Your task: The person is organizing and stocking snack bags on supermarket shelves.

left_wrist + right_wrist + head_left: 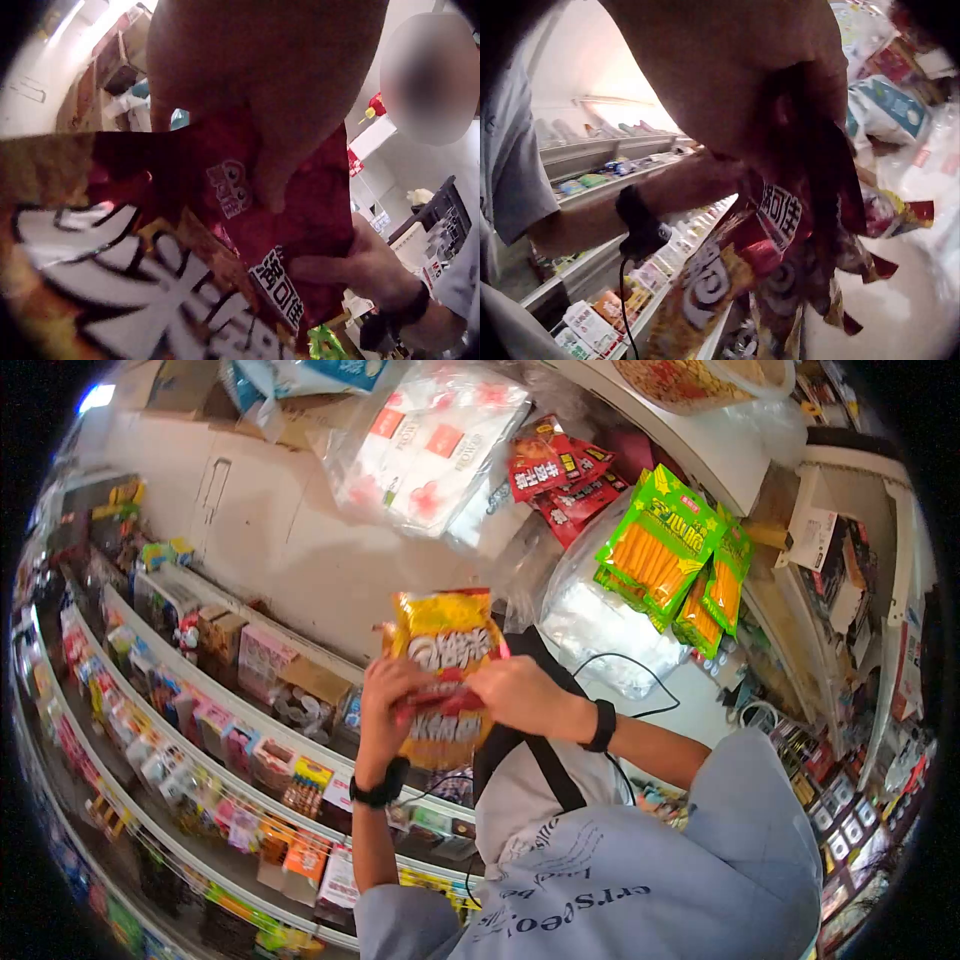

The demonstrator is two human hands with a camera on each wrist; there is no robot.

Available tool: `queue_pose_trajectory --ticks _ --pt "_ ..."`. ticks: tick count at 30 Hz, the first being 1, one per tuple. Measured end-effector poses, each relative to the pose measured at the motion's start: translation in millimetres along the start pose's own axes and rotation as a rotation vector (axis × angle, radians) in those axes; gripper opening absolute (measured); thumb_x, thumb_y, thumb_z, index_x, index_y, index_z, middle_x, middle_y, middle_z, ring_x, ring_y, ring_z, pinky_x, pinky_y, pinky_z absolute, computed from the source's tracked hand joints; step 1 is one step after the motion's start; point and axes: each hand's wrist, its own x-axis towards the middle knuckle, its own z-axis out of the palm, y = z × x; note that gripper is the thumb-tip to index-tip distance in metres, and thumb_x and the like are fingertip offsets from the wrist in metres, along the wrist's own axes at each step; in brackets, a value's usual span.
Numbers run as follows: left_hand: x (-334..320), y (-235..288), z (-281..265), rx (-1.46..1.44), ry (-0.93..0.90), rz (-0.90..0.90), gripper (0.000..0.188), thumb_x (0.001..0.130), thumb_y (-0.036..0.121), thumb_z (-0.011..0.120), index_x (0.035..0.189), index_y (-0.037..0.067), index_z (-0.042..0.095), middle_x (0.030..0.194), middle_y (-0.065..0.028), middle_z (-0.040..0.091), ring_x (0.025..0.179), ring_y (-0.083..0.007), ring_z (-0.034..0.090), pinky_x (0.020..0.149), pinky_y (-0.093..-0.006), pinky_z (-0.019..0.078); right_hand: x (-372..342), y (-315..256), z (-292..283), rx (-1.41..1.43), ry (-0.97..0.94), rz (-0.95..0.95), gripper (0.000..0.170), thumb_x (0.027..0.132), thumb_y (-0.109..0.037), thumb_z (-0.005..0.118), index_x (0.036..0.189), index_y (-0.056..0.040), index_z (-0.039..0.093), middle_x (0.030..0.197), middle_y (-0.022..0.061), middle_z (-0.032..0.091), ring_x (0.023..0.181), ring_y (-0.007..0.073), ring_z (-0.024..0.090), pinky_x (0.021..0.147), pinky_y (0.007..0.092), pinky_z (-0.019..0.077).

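Both hands hold yellow-and-red snack bags (450, 632) in front of the body, some overlapping. My left hand (391, 688) grips their left side, and my right hand (525, 695) grips the right side near the red band. In the left wrist view, a thumb and fingers pinch the red top of one snack bag (225, 187), with the other hand (375, 262) on the same edge. Several bags (780, 277) hang below the right hand (742, 97) in the right wrist view, their tops hidden by its fingers.
Green snack bags (660, 545) lie on a clear plastic-wrapped bundle (590, 630) at the right. Red packets (560, 470) and a wrapped tissue pack (430, 445) sit behind. Goods-filled shelves (230, 730) run along the left. A black cable (650, 690) loops near the right arm.
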Motion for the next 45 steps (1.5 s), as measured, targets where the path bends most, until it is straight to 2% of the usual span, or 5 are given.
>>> queue_pose_trajectory --ticks 4,12,27,32,45 --pt "103 -38 37 0.094 -0.130 0.217 0.035 0.066 0.006 0.068 0.101 0.009 0.068 0.099 -0.0101 0.063 0.105 -0.0294 0.056 0.099 -0.0436 0.0359 9 65 28 0.045 0.298 0.318 0.013 0.075 -0.009 0.059 0.085 -0.0012 0.061 0.072 0.0171 0.063 0.067 0.0350 0.063 0.060 0.0440 0.0505" --pt "141 -85 146 0.082 0.203 -0.152 0.048 0.085 0.018 0.064 0.126 -0.001 0.048 0.120 -0.0215 0.055 0.112 -0.0371 0.051 0.097 -0.0437 0.0392 43 170 59 -0.004 0.741 1.130 0.027 0.086 -0.017 0.059 0.069 0.0030 0.063 0.066 0.0247 0.060 0.061 0.0428 0.060 0.057 0.0493 0.0488" --pt "171 -198 262 -0.707 -0.069 -0.604 0.051 0.095 0.030 0.050 0.134 -0.003 0.043 0.136 -0.0192 0.043 0.127 -0.0292 0.040 0.107 -0.0349 0.0297 93 229 86 0.450 0.885 1.435 0.049 0.082 -0.037 0.063 0.080 0.0121 0.063 0.075 0.0307 0.062 0.079 0.0460 0.063 0.068 0.0473 0.0493" --pt "153 -143 218 -0.818 0.021 -0.689 0.052 0.096 0.031 0.049 0.138 0.001 0.039 0.138 -0.0149 0.042 0.123 -0.0255 0.044 0.101 -0.0366 0.0378 80 213 74 0.881 1.137 1.172 0.056 0.079 -0.033 0.068 0.118 0.0052 0.054 0.106 0.0207 0.065 0.094 0.0309 0.064 0.081 0.0372 0.0484" --pt "56 -182 252 -0.885 -0.029 -1.021 0.051 0.096 0.041 0.047 0.136 0.008 0.043 0.124 -0.0090 0.055 0.107 -0.0210 0.056 0.084 -0.0351 0.0440 51 218 110 0.447 1.272 1.261 0.066 0.084 -0.008 0.060 0.139 0.0114 0.027 0.140 0.0281 0.038 0.130 0.0348 0.039 0.109 0.0354 0.0277"
